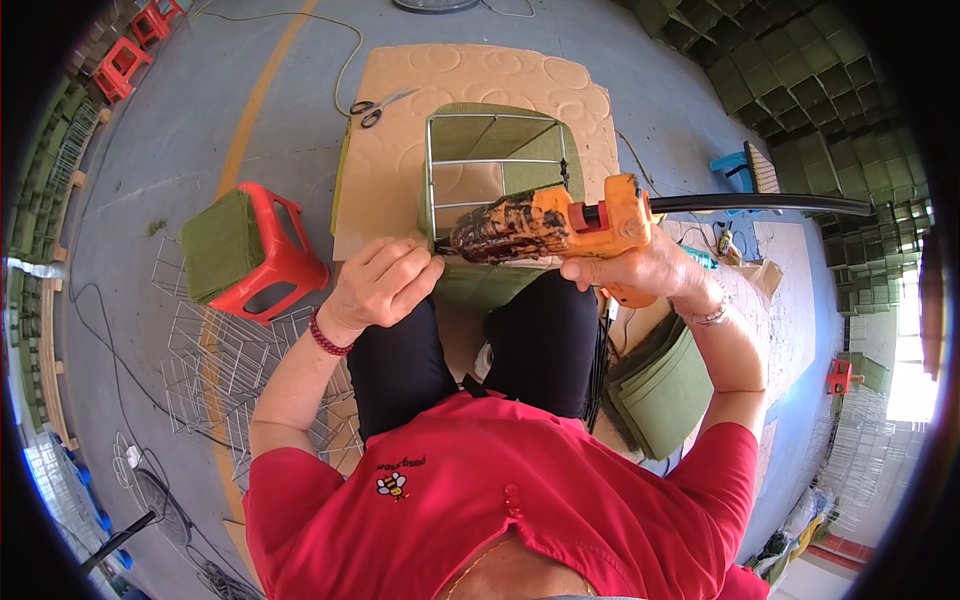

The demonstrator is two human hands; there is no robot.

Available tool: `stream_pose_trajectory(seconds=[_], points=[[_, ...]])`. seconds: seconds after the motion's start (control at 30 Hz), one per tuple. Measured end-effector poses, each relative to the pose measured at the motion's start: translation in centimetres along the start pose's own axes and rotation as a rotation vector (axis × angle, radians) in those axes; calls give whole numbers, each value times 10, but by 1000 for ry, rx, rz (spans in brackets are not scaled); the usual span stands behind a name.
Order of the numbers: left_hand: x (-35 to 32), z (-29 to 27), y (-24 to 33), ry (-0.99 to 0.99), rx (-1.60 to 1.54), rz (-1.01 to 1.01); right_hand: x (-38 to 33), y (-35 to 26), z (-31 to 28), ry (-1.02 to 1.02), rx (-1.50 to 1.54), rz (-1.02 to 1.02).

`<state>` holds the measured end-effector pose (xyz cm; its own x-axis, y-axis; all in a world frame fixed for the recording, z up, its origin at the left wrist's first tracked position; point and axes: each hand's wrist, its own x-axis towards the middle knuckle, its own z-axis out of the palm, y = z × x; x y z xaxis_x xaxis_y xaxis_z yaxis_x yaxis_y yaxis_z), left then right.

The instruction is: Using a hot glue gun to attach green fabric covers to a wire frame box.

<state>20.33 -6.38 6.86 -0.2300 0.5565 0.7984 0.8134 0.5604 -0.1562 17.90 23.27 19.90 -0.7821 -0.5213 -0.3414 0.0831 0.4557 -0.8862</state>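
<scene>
My right hand (640,270) is wrapped round an orange glue gun (540,222), its front half smeared dark. A long black glue stick (760,203) runs out of its back to the right. The gun's tip points left, close to the near left corner of a white wire frame (495,161). Green fabric (480,122) lies under and around that frame. At the same corner my left hand (392,280) is closed, fingertips pinched together at the fabric's edge. What sits between those fingertips is hidden.
Cardboard (385,200) carries the work, with black scissors (372,112) on it. Left stands a red stool (275,255) bearing green fabric pieces (222,245); wire frames (225,370) pile below. A stack of green sheets (660,385) lies right. Green boxes (790,100) rise far right.
</scene>
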Motion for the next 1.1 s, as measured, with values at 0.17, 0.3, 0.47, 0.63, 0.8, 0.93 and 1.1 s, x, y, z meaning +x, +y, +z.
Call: stream_pose_trajectory(seconds=[0.17,0.3,0.47,0.63,0.8,0.93,1.1], points=[[1,-3,-1,-27,-23,-2,1,3,-2,23,-7,-12],[-2,-4,-1,-40,-71,-20,0,2,-4,-19,-68,34],[0,-7,-3,-59,-132,-8,0,0,-7,-70,-98,25],[-5,-6,-6,-48,-130,-35,-3,-5,-5,-59,-66,19],[-13,2,-8,-7,-171,-67,0,0,-4,-61,10,1],[-15,4,-7,41,-179,-102,1,4,-3,-52,-20,15],[-13,2,-4,24,-173,-154,4,3,-4,-69,-33,-18]])
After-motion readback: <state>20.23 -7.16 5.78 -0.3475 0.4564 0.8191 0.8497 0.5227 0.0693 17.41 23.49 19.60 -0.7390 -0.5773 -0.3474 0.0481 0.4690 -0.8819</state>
